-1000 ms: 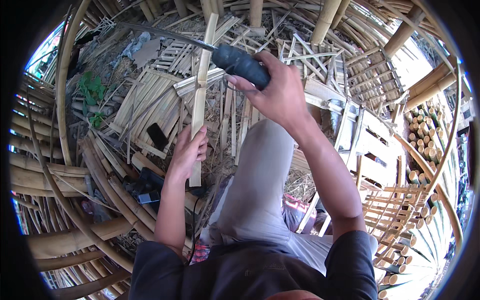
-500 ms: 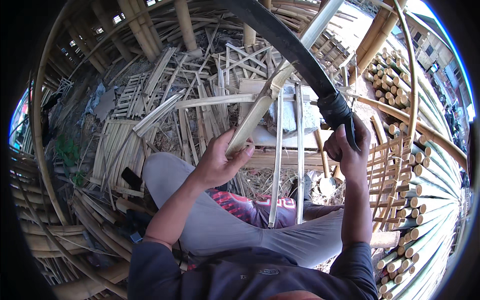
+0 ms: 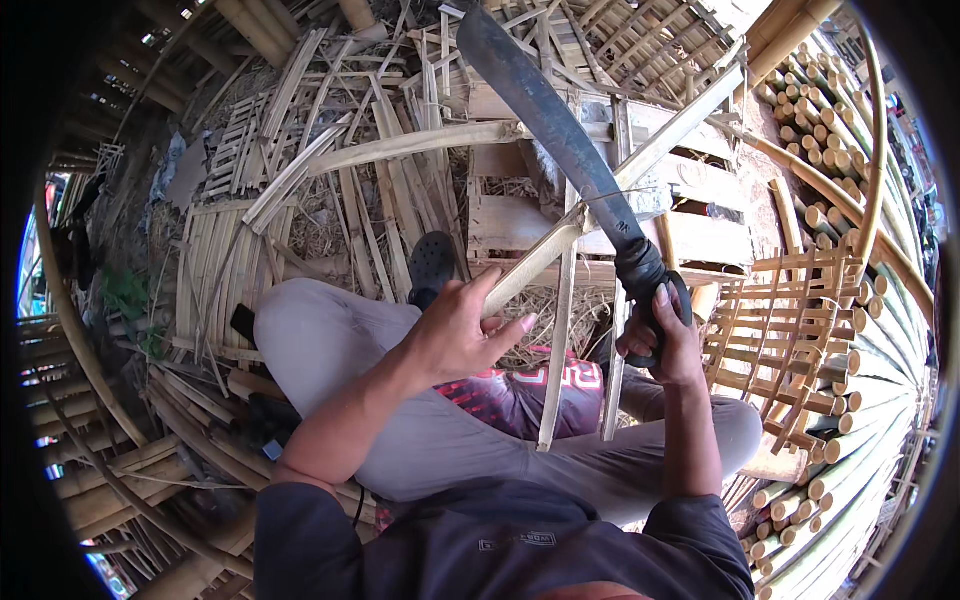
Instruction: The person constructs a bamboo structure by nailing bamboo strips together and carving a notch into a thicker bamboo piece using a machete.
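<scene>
My left hand (image 3: 462,328) grips the near end of a split bamboo strip (image 3: 535,262), which slants up and away to the right. The thumb lies apart from the fingers along it. In my right hand (image 3: 662,338) is the black wrapped handle of a machete (image 3: 548,112), its long dark blade pointing up and to the left. The blade crosses the strip near a notched, splintered node; whether it is biting in cannot be made out. Two thin bamboo slats (image 3: 562,350) stand between my arms, their lower ends by my lap.
A low wooden slat platform (image 3: 505,225) stands ahead, with a curved bamboo strip (image 3: 415,143) to its left. Bamboo scraps and slat panels (image 3: 215,290) litter the left floor. A woven bamboo lattice (image 3: 770,330) and stacked poles (image 3: 840,480) lie to the right.
The machete has come down and toward me, its whole blade now in view across the strip. My right hand is lower and slightly left. The view has shifted, showing more of the platform.
</scene>
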### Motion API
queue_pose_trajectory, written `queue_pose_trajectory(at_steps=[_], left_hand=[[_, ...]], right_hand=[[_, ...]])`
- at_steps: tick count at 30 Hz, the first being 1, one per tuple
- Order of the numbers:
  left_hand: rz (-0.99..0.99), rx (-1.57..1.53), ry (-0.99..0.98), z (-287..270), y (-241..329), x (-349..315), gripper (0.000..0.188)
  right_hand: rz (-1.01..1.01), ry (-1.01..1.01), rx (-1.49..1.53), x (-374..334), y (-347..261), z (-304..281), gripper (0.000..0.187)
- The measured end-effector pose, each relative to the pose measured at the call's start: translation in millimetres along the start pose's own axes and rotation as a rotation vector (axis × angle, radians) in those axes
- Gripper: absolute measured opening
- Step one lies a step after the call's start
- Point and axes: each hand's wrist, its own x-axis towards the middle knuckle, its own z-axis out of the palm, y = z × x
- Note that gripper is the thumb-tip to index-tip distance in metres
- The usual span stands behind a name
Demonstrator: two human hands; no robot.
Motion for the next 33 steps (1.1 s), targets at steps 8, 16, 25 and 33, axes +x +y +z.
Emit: queue_pose_trajectory(at_steps=[8,16,25,33], left_hand=[[-0.075,0.079,0.005,5.5,-6.6,6.3,0.054],[-0.025,0.121,-0.049,24.9,-10.8,3.1,0.054],[-0.113,-0.068,0.014,30.9,-7.9,1.0,0.028],[-0.166,-0.033,0.024,32.0,-14.3,-1.7,0.028]], right_hand=[[0.088,0.038,0.054,6.5,9.6,1.9,0.035],[0.200,-0.156,0.098,-0.2,16.8,14.7,0.027],[0.024,-0.084,-0.040,-6.9,21.6,13.7,0.052],[-0.331,0.016,0.099,-17.9,7.2,-43.4,0.069]])
